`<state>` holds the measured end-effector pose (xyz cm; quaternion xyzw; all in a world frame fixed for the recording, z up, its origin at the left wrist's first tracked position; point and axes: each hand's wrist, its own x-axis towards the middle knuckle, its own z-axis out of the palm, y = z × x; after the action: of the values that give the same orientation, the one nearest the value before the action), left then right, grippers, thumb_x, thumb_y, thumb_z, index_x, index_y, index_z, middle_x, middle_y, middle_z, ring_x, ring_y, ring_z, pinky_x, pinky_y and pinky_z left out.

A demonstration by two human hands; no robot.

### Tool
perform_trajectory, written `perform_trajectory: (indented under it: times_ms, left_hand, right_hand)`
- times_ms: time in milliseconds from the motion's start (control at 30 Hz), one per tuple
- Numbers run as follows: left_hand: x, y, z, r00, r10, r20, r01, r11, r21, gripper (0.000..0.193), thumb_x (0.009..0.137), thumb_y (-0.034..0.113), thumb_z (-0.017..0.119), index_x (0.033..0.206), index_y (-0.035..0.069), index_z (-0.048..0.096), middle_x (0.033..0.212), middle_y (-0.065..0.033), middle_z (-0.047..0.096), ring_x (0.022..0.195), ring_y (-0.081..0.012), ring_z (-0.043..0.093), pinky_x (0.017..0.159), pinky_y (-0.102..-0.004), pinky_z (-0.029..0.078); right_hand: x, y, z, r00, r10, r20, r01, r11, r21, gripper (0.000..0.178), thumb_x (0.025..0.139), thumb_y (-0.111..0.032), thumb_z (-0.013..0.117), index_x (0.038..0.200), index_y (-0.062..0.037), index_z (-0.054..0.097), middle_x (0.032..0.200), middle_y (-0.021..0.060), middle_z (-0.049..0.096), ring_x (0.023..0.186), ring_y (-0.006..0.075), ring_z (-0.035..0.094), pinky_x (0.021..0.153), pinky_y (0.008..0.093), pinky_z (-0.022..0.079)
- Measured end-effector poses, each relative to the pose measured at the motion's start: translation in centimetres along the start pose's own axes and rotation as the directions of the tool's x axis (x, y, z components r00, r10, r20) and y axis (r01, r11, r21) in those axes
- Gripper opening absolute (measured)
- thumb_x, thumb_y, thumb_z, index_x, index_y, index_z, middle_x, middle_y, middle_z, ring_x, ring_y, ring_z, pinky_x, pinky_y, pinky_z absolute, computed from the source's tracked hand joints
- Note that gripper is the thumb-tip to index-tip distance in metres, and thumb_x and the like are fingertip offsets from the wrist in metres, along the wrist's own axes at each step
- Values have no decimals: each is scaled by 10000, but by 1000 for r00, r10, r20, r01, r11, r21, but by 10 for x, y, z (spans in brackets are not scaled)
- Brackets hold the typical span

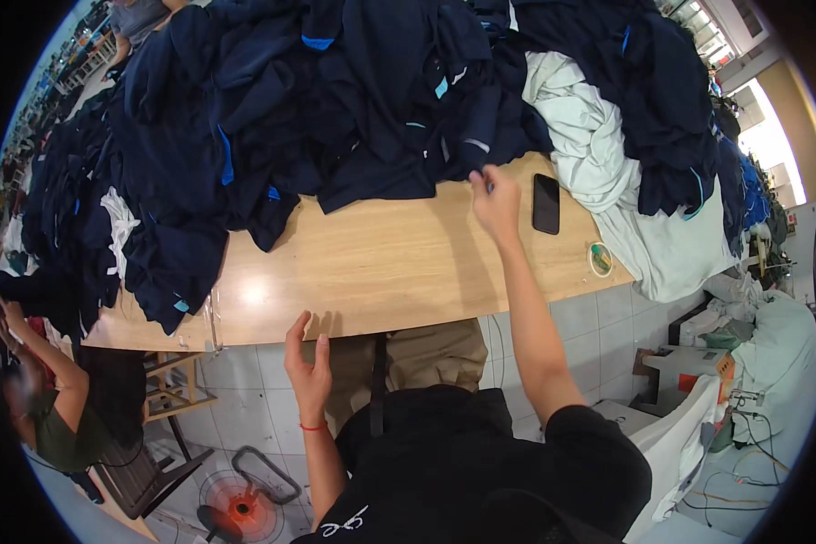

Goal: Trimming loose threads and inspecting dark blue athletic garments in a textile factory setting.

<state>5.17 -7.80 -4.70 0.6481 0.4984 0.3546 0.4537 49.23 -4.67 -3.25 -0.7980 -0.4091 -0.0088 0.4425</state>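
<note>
My right hand point(497, 207) reaches across the table, its fingers pinched at the near edge of a navy garment point(470, 122) with a light stripe. That garment lies at the front of a large heap of navy clothes point(272, 100). My left hand point(309, 367) is held up at the table's near edge, fingers apart, with nothing in it. To the right of my right hand, a black phone point(546, 204) lies on the wooden table point(363, 263).
Pale green cloth point(580, 118) is bunched on the right, hanging over the table edge. Near it sits a small round roll of tape point(599, 259). A person point(59, 390) handles dark cloth at the left. On the floor are a fan point(242, 508), a stool point(177, 385) and a box point(689, 372).
</note>
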Motion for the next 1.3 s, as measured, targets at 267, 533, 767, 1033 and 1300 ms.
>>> perform_trajectory:
  times_ms: [267,533,767,1033,1300]
  left_hand:
    - [36,34,63,944,25,328,81,949,-305,619,1033,102,705,1608,63,480,1637,-183,453,1455,-303,526,1146,-363,469]
    - [101,8,113,977,122,177,-122,992,-14,179,874,-18,731,1005,48,834,1001,-120,793,927,-232,759,848,-347,591]
    - [114,-13,39,966,259,26,-257,931,259,628,965,207,811,1542,96,590,1631,-285,437,1488,-440,450,1233,-451,384]
    - [73,-15,26,992,94,-87,-66,958,280,196,899,42,822,1094,62,815,1115,-122,781,1056,-301,720,917,-404,576]
    - [107,9,24,911,400,-102,-311,827,468,311,992,124,767,1296,66,735,1458,-216,607,1287,-408,612,1072,-454,516]
  right_hand:
    - [-184,-69,-36,893,-123,434,-20,950,311,151,826,81,797,921,42,687,803,159,622,714,317,653,636,369,498]
    - [-217,-41,-70,842,287,456,-500,730,465,146,1026,-52,722,913,21,780,1003,116,807,866,147,741,794,279,568]
    - [-186,26,-104,921,388,28,-389,915,108,281,991,-147,800,1203,31,752,973,76,776,863,136,692,831,289,539]
    - [-162,-4,-51,909,371,189,-389,918,70,232,956,-147,836,1046,56,771,920,50,753,830,124,626,789,288,517]
    - [-101,2,-61,967,251,-48,-227,929,294,245,1033,-171,760,1110,61,770,925,66,766,849,115,664,812,288,537]
